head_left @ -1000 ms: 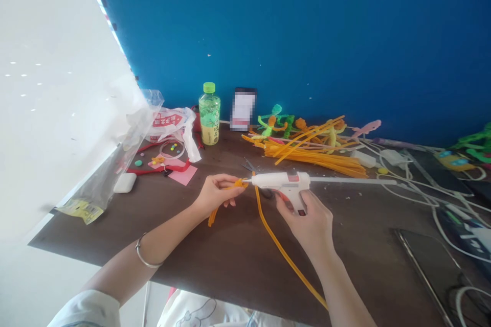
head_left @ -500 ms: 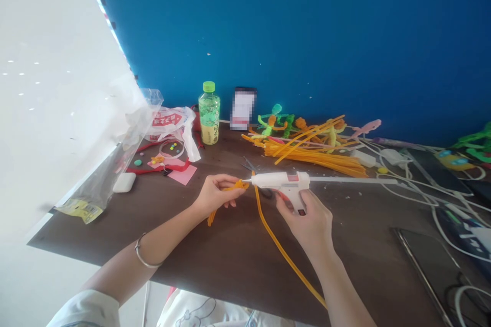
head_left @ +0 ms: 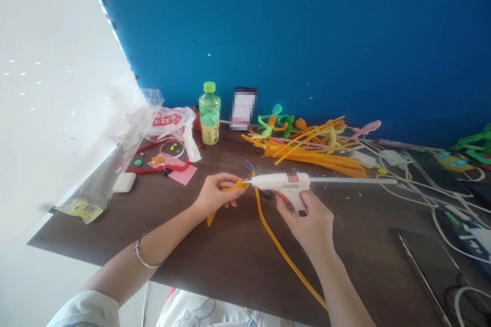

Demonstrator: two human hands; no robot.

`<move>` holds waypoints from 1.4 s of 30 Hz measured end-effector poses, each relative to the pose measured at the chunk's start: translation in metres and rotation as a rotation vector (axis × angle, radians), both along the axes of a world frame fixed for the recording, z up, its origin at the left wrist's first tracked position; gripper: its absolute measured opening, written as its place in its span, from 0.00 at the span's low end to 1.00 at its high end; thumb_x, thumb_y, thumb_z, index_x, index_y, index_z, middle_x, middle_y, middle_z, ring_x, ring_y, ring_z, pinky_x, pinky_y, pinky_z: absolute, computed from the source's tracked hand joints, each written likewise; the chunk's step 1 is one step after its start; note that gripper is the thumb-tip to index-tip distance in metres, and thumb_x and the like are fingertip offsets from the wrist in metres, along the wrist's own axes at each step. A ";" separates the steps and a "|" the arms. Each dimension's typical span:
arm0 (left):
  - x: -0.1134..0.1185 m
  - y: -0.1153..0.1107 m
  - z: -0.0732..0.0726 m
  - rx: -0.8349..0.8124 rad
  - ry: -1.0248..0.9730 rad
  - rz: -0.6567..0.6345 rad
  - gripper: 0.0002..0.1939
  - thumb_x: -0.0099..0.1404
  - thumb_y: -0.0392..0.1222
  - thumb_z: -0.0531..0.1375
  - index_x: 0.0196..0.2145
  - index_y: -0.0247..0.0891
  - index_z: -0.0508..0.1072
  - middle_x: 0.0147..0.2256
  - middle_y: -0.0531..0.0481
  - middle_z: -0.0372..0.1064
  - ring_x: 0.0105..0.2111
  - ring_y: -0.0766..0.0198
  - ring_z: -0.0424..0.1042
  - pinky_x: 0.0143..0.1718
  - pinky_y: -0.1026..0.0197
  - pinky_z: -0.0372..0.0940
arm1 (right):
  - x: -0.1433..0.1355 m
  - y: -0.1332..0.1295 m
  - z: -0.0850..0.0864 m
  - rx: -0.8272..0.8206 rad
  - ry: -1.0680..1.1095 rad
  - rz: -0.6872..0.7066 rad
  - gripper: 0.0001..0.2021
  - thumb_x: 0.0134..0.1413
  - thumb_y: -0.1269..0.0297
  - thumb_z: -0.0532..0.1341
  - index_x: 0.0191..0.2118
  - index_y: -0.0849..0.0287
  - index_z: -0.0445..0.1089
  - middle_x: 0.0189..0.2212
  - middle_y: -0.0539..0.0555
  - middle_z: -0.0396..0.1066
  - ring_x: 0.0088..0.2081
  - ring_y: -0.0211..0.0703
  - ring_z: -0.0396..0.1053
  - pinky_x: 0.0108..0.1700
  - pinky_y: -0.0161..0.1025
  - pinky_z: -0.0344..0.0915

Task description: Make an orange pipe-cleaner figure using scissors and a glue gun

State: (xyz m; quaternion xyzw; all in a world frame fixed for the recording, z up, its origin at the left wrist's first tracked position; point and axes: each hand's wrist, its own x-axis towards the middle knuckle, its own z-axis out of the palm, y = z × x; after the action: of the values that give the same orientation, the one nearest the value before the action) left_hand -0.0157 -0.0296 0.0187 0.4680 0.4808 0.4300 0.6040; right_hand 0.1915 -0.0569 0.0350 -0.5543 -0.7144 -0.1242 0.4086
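R hand (head_left: 312, 225) is gripping the glue gun (head_left: 282, 181) by its handle; L hand (head_left: 218, 194) is pinching an orange pipe-cleaner piece (head_left: 241, 184) btwn thumb & fingers, nozzle sitting right at it. Long orange strand (head_left: 282, 249) is curving btwn the arms toward the tabletop's (head_left: 230, 260) near edge. Brown surface is stretching from R wrist to the dark phone (head_left: 425, 265). Glue stick (head_left: 353, 180) is poking out toward the cables (head_left: 418, 196); scissors (head_left: 265, 194) are lying part-hidden by the gun, orange bundle (head_left: 310, 158) filling the rear.

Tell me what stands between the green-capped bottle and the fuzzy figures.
In the head view, a propped-up phone stands between the bottle and the fuzzy figures.
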 end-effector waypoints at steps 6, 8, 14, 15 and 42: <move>0.001 -0.002 -0.001 0.001 0.057 -0.014 0.22 0.46 0.45 0.66 0.38 0.30 0.72 0.31 0.42 0.75 0.19 0.67 0.71 0.14 0.70 0.61 | -0.001 0.000 0.000 -0.012 0.011 -0.010 0.15 0.44 0.62 0.62 0.18 0.57 0.54 0.15 0.45 0.57 0.16 0.30 0.51 0.19 0.31 0.51; 0.001 -0.003 -0.001 0.016 0.063 -0.008 0.22 0.45 0.45 0.66 0.37 0.31 0.71 0.30 0.42 0.75 0.19 0.66 0.71 0.13 0.70 0.60 | -0.002 -0.001 0.000 -0.023 0.016 -0.014 0.16 0.44 0.61 0.62 0.18 0.57 0.54 0.15 0.46 0.57 0.16 0.30 0.51 0.19 0.31 0.51; 0.002 -0.004 -0.001 0.099 -0.018 0.011 0.18 0.44 0.45 0.66 0.29 0.32 0.67 0.25 0.47 0.74 0.18 0.67 0.70 0.20 0.64 0.68 | -0.003 -0.001 0.001 -0.053 0.036 -0.052 0.15 0.43 0.60 0.62 0.18 0.57 0.55 0.15 0.47 0.58 0.16 0.31 0.52 0.20 0.31 0.52; 0.002 -0.004 -0.001 0.111 -0.019 0.017 0.17 0.45 0.45 0.66 0.28 0.32 0.66 0.25 0.47 0.74 0.18 0.67 0.70 0.21 0.64 0.69 | -0.004 -0.001 0.001 -0.057 0.040 -0.060 0.15 0.43 0.60 0.62 0.18 0.57 0.56 0.15 0.47 0.58 0.16 0.31 0.52 0.20 0.32 0.52; -0.001 -0.013 -0.013 1.246 0.567 -0.029 0.05 0.56 0.34 0.58 0.33 0.39 0.70 0.31 0.49 0.68 0.29 0.71 0.68 0.30 0.70 0.64 | -0.008 -0.001 0.012 -0.905 1.250 0.344 0.23 0.31 0.60 0.70 0.37 0.61 0.66 0.33 0.55 0.71 0.18 0.29 0.54 0.19 0.33 0.52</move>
State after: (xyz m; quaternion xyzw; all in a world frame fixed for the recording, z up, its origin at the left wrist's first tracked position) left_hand -0.0171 -0.0421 0.0053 0.8291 0.2771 0.4791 0.0785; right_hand 0.1835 -0.0576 0.0472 -0.5156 -0.4092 0.5779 0.4825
